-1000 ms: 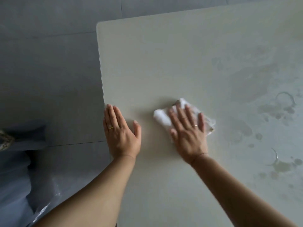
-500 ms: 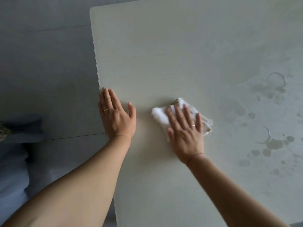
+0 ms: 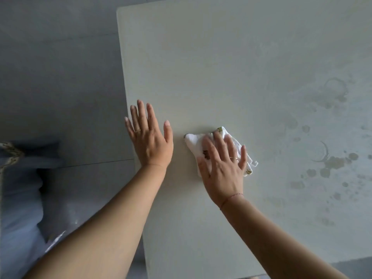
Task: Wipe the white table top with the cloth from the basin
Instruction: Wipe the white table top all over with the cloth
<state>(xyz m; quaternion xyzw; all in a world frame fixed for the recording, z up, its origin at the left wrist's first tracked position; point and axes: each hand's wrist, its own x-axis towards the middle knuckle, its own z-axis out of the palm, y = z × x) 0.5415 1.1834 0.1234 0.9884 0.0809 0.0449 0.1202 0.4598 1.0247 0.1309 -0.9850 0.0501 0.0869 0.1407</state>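
Observation:
The white table top (image 3: 211,67) fills most of the view. A crumpled white cloth (image 3: 194,141) with small green marks lies on it near the left edge. My right hand (image 3: 221,168) lies flat on the cloth, fingers spread, pressing it onto the table. My left hand (image 3: 150,137) rests flat on the table by its left edge, fingers apart and holding nothing. Wet rings and brownish stains (image 3: 330,164) mark the table surface to the right of the cloth. No basin is in view.
Grey floor tiles (image 3: 56,77) run along the left of the table. A bluish-grey soft object (image 3: 20,188) lies on the floor at lower left. The table's left edge (image 3: 124,81) runs close beside my left hand.
My right hand and the cloth have stayed in about the same place. My left hand's fingers have spread a little wider. The view has shifted slightly, with the table's far corner back in view.

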